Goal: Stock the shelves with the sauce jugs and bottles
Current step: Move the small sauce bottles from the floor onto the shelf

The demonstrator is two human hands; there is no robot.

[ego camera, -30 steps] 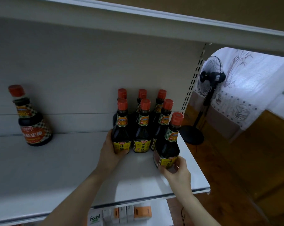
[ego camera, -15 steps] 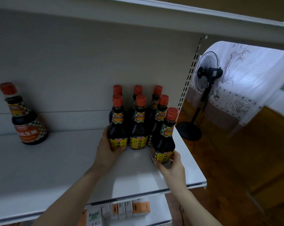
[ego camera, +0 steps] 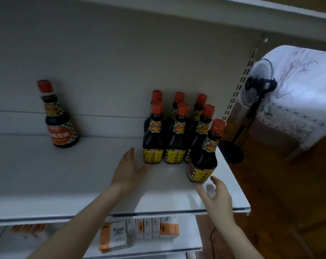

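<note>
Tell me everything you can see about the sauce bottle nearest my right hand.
The bottle is dark and glossy, full of dark sauce, with a red cap, a checked neck label and a yellow body label with black characters. It stands on the white shelf near its right front corner, just in front and right of the cluster of six. Whether it touches them is unclear. The right hand hovers open just below, not gripping it.

The yellow labels on the front-left bottle (ego camera: 152,141) and the middle bottle (ego camera: 175,144) beside it read 味极鲜. The orange label on the lone bottle (ego camera: 60,126) ends in 生抽, with the rest too blurred to read. A white-and-orange box (ego camera: 115,238) below says "Facial".
</note>
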